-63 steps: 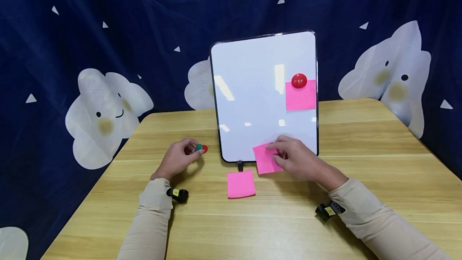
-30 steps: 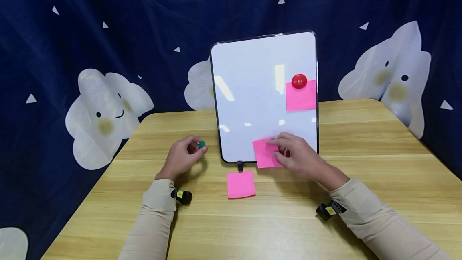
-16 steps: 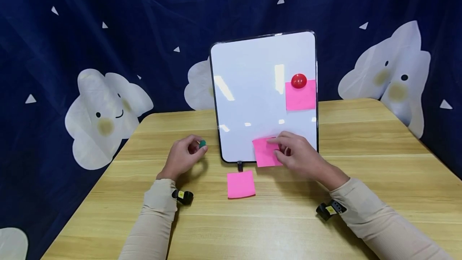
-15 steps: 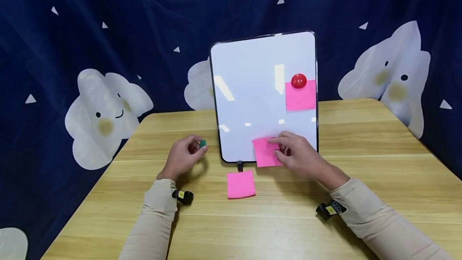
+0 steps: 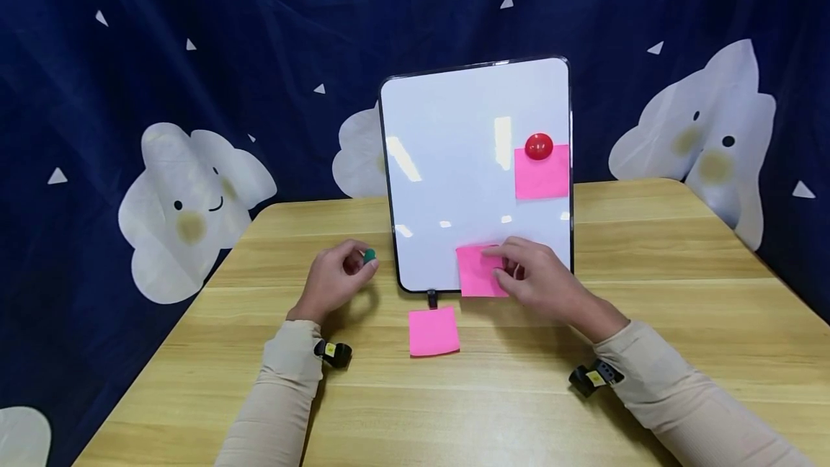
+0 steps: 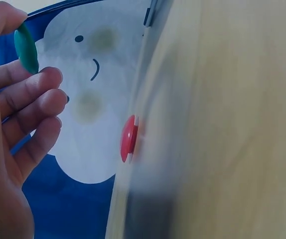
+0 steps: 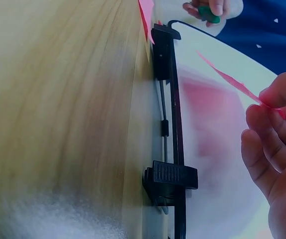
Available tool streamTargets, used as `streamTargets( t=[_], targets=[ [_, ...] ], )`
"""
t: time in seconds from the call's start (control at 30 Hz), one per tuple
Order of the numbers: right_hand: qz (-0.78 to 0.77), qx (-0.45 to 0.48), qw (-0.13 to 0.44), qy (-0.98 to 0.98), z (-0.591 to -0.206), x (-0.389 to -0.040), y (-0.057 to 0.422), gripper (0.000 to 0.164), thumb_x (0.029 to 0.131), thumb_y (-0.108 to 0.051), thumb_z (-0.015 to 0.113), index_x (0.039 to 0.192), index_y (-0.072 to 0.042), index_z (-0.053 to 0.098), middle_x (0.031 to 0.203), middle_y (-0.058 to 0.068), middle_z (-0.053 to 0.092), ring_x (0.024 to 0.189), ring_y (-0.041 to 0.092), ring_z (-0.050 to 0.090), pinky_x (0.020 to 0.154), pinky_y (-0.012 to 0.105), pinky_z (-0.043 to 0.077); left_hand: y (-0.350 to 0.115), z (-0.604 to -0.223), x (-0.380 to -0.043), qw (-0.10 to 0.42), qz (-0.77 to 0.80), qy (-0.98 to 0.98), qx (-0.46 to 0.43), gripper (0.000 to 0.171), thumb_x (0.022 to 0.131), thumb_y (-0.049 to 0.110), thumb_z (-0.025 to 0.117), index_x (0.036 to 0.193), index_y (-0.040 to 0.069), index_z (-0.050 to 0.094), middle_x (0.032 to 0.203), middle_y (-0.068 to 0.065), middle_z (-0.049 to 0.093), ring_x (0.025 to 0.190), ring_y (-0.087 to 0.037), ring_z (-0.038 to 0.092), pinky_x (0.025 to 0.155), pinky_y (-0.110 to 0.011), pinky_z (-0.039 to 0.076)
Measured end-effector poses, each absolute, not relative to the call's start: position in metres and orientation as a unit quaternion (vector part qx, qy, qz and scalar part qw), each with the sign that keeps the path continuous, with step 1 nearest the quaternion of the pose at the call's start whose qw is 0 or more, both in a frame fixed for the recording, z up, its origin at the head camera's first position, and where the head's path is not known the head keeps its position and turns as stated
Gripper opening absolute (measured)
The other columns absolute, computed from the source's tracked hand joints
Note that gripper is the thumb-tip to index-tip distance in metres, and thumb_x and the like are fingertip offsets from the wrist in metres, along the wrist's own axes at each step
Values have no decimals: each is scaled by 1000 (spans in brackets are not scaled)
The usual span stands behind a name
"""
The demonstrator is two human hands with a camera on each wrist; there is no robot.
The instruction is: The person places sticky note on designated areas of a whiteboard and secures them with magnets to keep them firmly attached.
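Observation:
My left hand [image 5: 333,281] pinches a green round magnet [image 5: 369,256] just left of the whiteboard [image 5: 447,157]. In the left wrist view the green magnet [image 6: 26,48] is between thumb and fingertips, and a red magnet [image 6: 128,139] sits on the table beyond the hand. That red magnet is hidden in the head view. My right hand [image 5: 543,283] holds a pink sticky note [image 5: 476,272] by its right side, in front of the board's lower edge. The right wrist view shows the held sticky note [image 7: 227,78] edge-on, apart from the board's surface.
Higher on the board's right side, a red magnet [image 5: 539,146] overlaps the top of another pink sticky note [image 5: 541,180]. One more pink note [image 5: 434,332] lies on the wooden table [image 5: 415,409] before the board. Black stand clips [image 7: 170,175] project at the board's bottom edge.
My left hand has shifted slightly right and up with the green magnet; the red one behind it has gone from the head view. The held sticky note has risen a little and straightened.

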State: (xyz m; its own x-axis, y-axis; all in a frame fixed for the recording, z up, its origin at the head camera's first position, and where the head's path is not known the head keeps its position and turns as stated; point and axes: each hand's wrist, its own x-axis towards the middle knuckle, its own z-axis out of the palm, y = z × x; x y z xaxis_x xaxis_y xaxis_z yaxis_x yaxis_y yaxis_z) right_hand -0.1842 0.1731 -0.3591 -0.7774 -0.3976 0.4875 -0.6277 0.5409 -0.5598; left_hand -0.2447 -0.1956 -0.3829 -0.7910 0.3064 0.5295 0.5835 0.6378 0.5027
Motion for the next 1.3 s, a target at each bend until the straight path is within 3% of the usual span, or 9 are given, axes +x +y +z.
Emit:
streamTargets(
  t=[0.47, 1.07, 1.3],
  targets=[
    [371, 303, 162, -863, -355, -187, 173, 31, 88, 1, 73, 119, -3, 72, 80, -6, 58, 70, 11, 54, 62, 26, 50, -183, -366, -247, 209, -342, -873, -279, 27, 90, 30, 74, 103, 6, 70, 75, 5, 61, 66, -12, 56, 62, -30, 48],
    [360, 296, 173, -868, -341, -195, 173, 30, 88, 0, 72, 119, -3, 72, 79, -3, 58, 69, 13, 54, 62, 27, 51, -154, -336, -249, 222, -391, -833, -323, 15, 91, 21, 73, 102, 11, 69, 74, 6, 61, 66, -11, 58, 63, -29, 52],
    [354, 277, 172, -876, -335, -200, 175, 30, 89, -1, 72, 119, -4, 72, 80, -2, 59, 70, 14, 54, 63, 29, 51, -138, -321, -250, 234, -378, -834, -326, 18, 91, 25, 73, 101, 10, 70, 73, 5, 60, 66, -11, 58, 63, -30, 52]
  ],
)
